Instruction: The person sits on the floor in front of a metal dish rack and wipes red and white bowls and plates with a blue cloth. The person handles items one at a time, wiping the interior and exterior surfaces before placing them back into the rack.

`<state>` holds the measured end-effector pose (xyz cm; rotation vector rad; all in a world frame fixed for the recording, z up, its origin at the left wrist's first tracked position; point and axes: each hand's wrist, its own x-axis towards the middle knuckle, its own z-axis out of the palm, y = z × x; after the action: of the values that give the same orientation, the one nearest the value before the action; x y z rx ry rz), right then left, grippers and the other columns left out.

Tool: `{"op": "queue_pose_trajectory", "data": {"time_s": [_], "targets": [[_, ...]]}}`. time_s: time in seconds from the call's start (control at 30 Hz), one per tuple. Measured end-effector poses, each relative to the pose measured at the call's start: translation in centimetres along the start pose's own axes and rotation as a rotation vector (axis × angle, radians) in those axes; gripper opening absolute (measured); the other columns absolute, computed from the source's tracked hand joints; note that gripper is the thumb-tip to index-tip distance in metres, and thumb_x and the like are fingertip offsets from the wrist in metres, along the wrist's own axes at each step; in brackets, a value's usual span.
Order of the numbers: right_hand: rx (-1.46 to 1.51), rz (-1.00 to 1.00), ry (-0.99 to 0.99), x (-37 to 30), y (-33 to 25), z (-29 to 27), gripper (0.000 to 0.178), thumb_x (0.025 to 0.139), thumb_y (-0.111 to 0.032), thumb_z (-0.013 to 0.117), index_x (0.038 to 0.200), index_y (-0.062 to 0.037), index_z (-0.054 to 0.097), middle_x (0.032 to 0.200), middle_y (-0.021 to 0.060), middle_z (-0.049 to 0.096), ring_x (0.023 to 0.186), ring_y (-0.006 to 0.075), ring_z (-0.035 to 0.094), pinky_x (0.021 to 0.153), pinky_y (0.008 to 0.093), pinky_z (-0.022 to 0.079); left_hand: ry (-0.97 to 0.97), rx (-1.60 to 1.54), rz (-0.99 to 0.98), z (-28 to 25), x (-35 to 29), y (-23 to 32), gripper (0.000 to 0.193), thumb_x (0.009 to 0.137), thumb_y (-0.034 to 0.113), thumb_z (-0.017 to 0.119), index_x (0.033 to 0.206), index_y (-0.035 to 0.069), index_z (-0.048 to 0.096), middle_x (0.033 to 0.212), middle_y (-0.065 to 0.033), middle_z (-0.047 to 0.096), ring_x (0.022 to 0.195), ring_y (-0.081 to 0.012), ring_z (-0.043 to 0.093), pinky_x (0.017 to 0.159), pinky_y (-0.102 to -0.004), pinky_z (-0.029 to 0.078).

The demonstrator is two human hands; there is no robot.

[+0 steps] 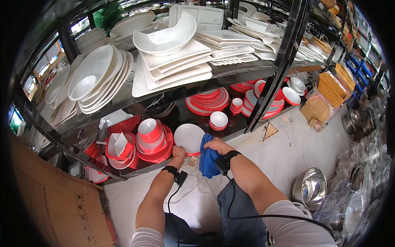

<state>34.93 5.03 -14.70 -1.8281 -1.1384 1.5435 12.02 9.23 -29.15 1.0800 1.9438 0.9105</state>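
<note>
A round plate, white inside with a red rim, is tilted up at the front of the lower shelf. My left hand is closed on its lower left edge, with the fingers partly hidden. My right hand grips a bunched blue cloth, which hangs down and touches the plate's right edge. Left of the plate stand red-and-white bowls piled on red dishes. Behind it to the right sits a small stack of red bowls with white insides.
White plates and dishes crowd the upper shelf. A black upright post stands to the right. Metal bowls and clear plastic wrapping lie on the right floor. A cardboard box is at left, wicker baskets far right.
</note>
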Motion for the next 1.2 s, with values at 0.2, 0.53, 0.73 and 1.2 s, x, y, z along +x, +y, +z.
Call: {"op": "queue_pose_trajectory", "data": {"time_s": [0.2,0.53,0.73,1.2], "targets": [[-0.008,-0.001,-0.001,2.2,2.0,-1.4,0.059,0.075,-0.01,0.083,0.123,0.0167,0.064,0.114,0.0224,0.073,0.094,0.0311,0.075,0.082,0.0423,0.062,-0.056,0.041,-0.011,2.7,1.1,-0.6,0.041,0.097,0.012,0.057,0.132,-0.008,0.063,0.128,-0.0296,0.069,0.122,-0.0429,0.067,0.099,-0.0464,0.054],[-0.204,-0.073,-0.011,2.8,2.0,0.1,0.058,0.07,-0.014,0.083,0.12,0.0119,0.068,0.108,0.0196,0.075,0.092,0.0275,0.075,0.08,0.0385,0.061,-0.132,-0.12,0.049,2.5,2.7,-2.5,0.056,0.092,0.019,0.075,0.136,-0.008,0.051,0.132,-0.0305,0.066,0.122,-0.0437,0.067,0.104,-0.0469,0.053],[-0.277,-0.061,0.013,2.7,2.9,-0.8,0.058,0.069,-0.015,0.084,0.119,0.0104,0.069,0.108,0.0191,0.075,0.093,0.0282,0.075,0.081,0.0389,0.061,-0.206,-0.159,-0.028,3.3,-1.2,1.1,0.064,0.09,0.012,0.075,0.142,-0.005,0.042,0.135,-0.0294,0.064,0.126,-0.0429,0.065,0.108,-0.0447,0.051],[-0.49,-0.222,-0.05,2.8,-0.6,1.9,0.078,0.063,-0.03,0.083,0.132,0.0036,0.065,0.13,0.0261,0.07,0.119,0.0387,0.069,0.098,0.0417,0.057,-0.021,-0.198,0.12,-2.5,4.2,-2.1,0.07,0.083,0.005,0.063,0.145,-0.007,0.035,0.136,-0.0331,0.06,0.124,-0.0444,0.064,0.101,-0.0477,0.056]]}}
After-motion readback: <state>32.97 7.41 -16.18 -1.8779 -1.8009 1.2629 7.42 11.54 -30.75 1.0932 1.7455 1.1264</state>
